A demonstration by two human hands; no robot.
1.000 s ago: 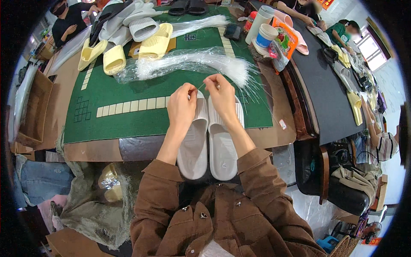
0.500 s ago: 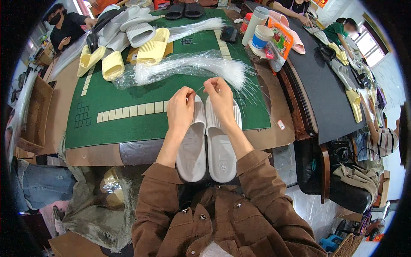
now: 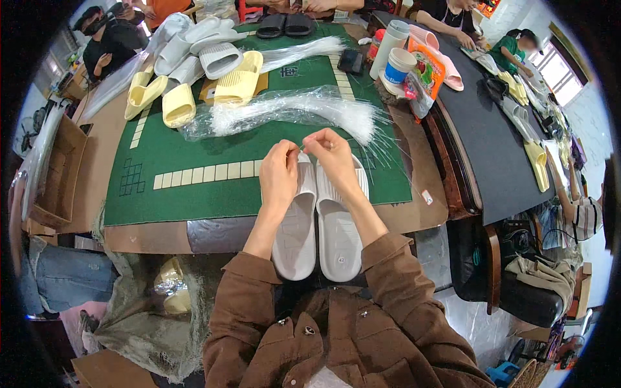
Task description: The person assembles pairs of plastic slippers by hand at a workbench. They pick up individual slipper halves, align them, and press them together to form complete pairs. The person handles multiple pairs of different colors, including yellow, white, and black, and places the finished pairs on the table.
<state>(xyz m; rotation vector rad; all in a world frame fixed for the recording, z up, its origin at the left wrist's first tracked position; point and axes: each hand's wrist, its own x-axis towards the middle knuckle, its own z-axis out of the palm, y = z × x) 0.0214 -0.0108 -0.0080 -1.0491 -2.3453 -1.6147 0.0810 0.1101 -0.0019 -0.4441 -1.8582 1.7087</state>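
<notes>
"Two grey slide sandals (image 3: 295,242): where?"
"Side by side, toes over green mat (image 3: 194,204), heels beyond desk (image 3: 149,240) edge. Left hand (image 3: 278,174), right hand (image 3: 334,160) pinched closed near toes; contents unclear."
"Step, next move?"
"Fingertip work, I'd judge; calls for steady pinches."
"Writing?"
"Round insole label (image 3: 341,259), marked; no brand noted."

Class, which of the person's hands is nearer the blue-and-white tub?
Right. In the picture, the right hand is below and left of the tub; the left hand is lower and farther left.
</notes>
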